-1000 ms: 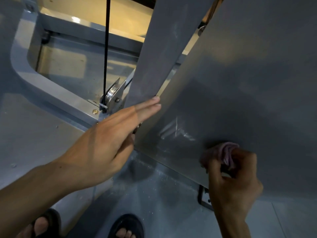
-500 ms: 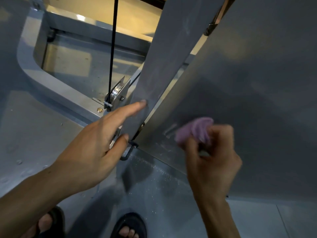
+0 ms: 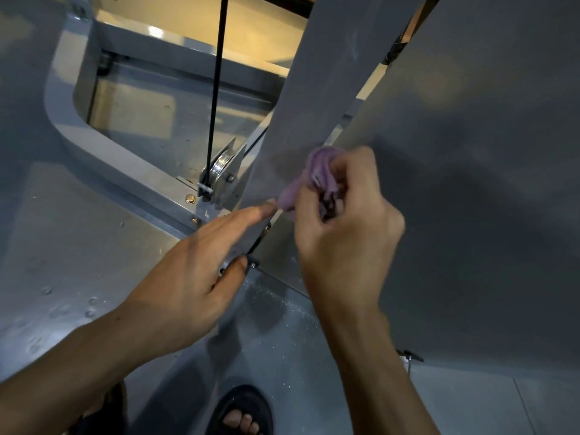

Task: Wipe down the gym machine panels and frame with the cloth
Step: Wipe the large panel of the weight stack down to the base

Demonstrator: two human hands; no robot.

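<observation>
Right hand [image 3: 343, 233] clenched round purple cloth [image 3: 309, 180] (bunched), pressing grey panel [image 3: 314, 98]; left hand [image 3: 194, 277] released, fingers flat on panel.

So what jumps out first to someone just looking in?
The purple cloth, bunched in the right hand, pressed against the narrow grey panel at centre. Beside it the left hand lies flat on that panel's lower edge, next to the shiny pulley and black cable.
</observation>
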